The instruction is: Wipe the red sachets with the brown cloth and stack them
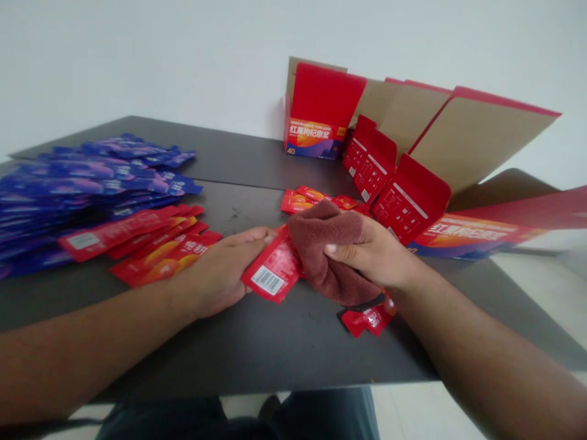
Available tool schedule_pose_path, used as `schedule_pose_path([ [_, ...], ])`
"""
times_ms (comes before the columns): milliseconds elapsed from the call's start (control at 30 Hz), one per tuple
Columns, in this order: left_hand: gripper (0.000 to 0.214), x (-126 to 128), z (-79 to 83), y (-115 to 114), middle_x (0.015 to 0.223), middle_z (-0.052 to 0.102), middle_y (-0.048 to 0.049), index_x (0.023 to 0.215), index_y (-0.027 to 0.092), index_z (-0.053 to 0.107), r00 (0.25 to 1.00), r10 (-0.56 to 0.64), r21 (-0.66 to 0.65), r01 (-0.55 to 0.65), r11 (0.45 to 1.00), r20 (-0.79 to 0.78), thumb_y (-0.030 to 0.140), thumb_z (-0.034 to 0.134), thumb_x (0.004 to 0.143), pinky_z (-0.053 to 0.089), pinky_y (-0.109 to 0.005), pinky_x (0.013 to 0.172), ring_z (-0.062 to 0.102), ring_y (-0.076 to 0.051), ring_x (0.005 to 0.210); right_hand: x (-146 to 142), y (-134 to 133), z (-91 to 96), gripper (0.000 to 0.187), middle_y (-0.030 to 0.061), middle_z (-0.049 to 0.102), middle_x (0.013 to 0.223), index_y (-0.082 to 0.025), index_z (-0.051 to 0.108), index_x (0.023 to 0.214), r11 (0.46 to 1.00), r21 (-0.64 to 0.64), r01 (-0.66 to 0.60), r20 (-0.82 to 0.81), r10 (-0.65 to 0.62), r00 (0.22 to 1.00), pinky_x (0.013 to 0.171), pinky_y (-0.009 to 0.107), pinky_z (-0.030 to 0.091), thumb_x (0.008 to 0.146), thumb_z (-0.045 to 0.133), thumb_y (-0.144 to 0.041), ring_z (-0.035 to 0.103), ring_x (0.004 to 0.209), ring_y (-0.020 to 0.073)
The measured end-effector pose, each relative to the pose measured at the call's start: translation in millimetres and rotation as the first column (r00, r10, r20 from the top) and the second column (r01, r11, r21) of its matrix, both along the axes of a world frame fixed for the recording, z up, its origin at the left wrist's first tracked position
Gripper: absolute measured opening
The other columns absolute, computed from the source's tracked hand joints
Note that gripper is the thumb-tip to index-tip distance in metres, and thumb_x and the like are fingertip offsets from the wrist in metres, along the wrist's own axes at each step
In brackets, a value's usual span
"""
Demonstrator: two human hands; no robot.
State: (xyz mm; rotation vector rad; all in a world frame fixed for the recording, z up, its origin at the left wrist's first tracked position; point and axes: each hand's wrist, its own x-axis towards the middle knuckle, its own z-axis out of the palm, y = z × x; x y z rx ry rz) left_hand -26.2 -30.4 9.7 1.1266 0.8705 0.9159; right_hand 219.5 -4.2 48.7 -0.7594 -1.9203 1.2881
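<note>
My left hand (224, 269) holds a red sachet (271, 272) with a white barcode label, fingers closed along its edge just above the dark table (257, 348). My right hand (371, 256) grips a dark red cloth (328, 247) and presses it against that sachet's right end. Another red sachet (369, 318) lies on the table under my right wrist, partly hidden.
A large pile of blue sachets (77, 183) covers the left of the table, with a smaller heap of red sachets (151, 241) beside it. More red sachets (312, 198) lie behind the cloth. Opened red cardboard boxes (403, 201) stand at the back right.
</note>
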Motion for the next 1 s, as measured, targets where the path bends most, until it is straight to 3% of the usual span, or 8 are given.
schedule_pose_path([
  [100, 0.025, -3.6, -8.1, 5.9, 0.077, 0.064, -0.0009, 0.090, 0.021, 0.062, 0.995, 0.086, -0.017, -0.086, 0.996, 0.057, 0.042, 0.062, 0.103, 0.056, -0.031, 0.070, 0.063, -0.016, 0.069, 5.2, 5.9, 1.5, 0.040, 0.0015, 0.081, 0.096, -0.021, 0.075, 0.103, 1.000, -0.015, -0.017, 0.035, 0.018, 0.999, 0.090, 0.036, 0.065, 0.091, 0.087, -0.057, 0.078, 0.095, 0.0214],
  [333, 0.027, -12.9, -10.3, 7.9, 0.086, 0.071, -0.0020, 0.093, 0.021, 0.065, 0.892, 0.062, 0.252, 0.059, 0.966, -0.447, 0.047, 0.069, 0.099, 0.055, -0.036, 0.080, 0.068, -0.022, 0.082, 1.3, 5.5, -4.0, 0.035, 0.0034, 0.085, 0.106, -0.020, 0.077, 0.109, 0.992, -0.095, -0.086, 0.072, 0.093, 0.993, 0.093, 0.037, 0.065, 0.091, 0.089, -0.048, 0.080, 0.099, 0.0220],
  [567, 0.022, -12.7, -4.1, 6.1, 0.083, 0.071, -0.0011, 0.091, 0.022, 0.063, 0.854, 0.122, 0.336, 0.064, 0.940, -0.506, 0.043, 0.063, 0.099, 0.051, -0.035, 0.073, 0.065, -0.021, 0.077, 0.8, 0.2, 2.0, 0.034, 0.0021, 0.083, 0.101, -0.021, 0.076, 0.110, 0.997, -0.076, -0.032, 0.081, 0.038, 0.996, 0.087, 0.036, 0.065, 0.093, 0.086, -0.048, 0.079, 0.096, 0.0220],
  [667, 0.023, -14.4, -2.6, 4.3, 0.076, 0.066, 0.0009, 0.088, 0.022, 0.062, 0.847, 0.161, 0.389, 0.057, 0.920, -0.507, 0.041, 0.061, 0.101, 0.047, -0.031, 0.066, 0.060, -0.018, 0.069, 4.6, -0.8, 9.3, 0.030, 0.0036, 0.082, 0.105, -0.022, 0.075, 0.116, 0.977, 0.146, 0.154, 0.169, -0.178, 0.970, 0.085, 0.037, 0.062, 0.096, 0.078, -0.044, 0.077, 0.099, 0.0243],
  [733, 0.025, -15.0, -2.0, 3.7, 0.075, 0.065, 0.0015, 0.086, 0.022, 0.062, 0.836, 0.194, 0.432, 0.057, 0.900, -0.513, 0.041, 0.061, 0.101, 0.046, -0.030, 0.065, 0.058, -0.017, 0.068, 4.5, -2.8, 10.9, 0.025, 0.0053, 0.080, 0.107, -0.021, 0.074, 0.115, 0.870, 0.410, 0.275, 0.245, -0.395, 0.886, 0.088, 0.039, 0.059, 0.095, 0.076, -0.035, 0.074, 0.101, 0.0262],
  [800, 0.026, -14.9, -2.8, 4.0, 0.074, 0.064, 0.0017, 0.086, 0.022, 0.061, 0.839, 0.200, 0.432, 0.046, 0.901, -0.505, 0.042, 0.061, 0.102, 0.045, -0.030, 0.064, 0.057, -0.017, 0.068, 1.5, -6.5, 8.5, 0.016, 0.0070, 0.077, 0.105, -0.021, 0.072, 0.107, 0.750, 0.608, 0.259, 0.304, -0.522, 0.797, 0.088, 0.040, 0.055, 0.091, 0.073, -0.026, 0.071, 0.099, 0.0267],
  [933, 0.029, -14.5, -7.4, 6.4, 0.076, 0.067, 0.0014, 0.089, 0.023, 0.061, 0.875, 0.142, 0.296, 0.001, 0.955, -0.463, 0.048, 0.069, 0.099, 0.043, -0.027, 0.058, 0.057, -0.017, 0.065, -6.7, -13.6, -0.5, 0.009, 0.0058, 0.072, 0.099, -0.023, 0.062, 0.093, 0.792, 0.610, -0.024, 0.472, -0.339, 0.813, 0.081, 0.035, 0.052, 0.089, 0.068, -0.017, 0.067, 0.093, 0.0232],
  [1000, 0.029, -15.0, -8.9, 7.0, 0.078, 0.068, 0.0010, 0.089, 0.022, 0.061, 0.884, 0.141, 0.293, -0.005, 0.956, -0.445, 0.048, 0.071, 0.099, 0.044, -0.027, 0.058, 0.058, -0.016, 0.066, -8.0, -13.6, -2.5, 0.009, 0.0051, 0.070, 0.095, -0.023, 0.060, 0.093, 0.778, 0.628, -0.006, 0.462, -0.367, 0.808, 0.079, 0.035, 0.051, 0.090, 0.067, -0.018, 0.065, 0.090, 0.0228],
])
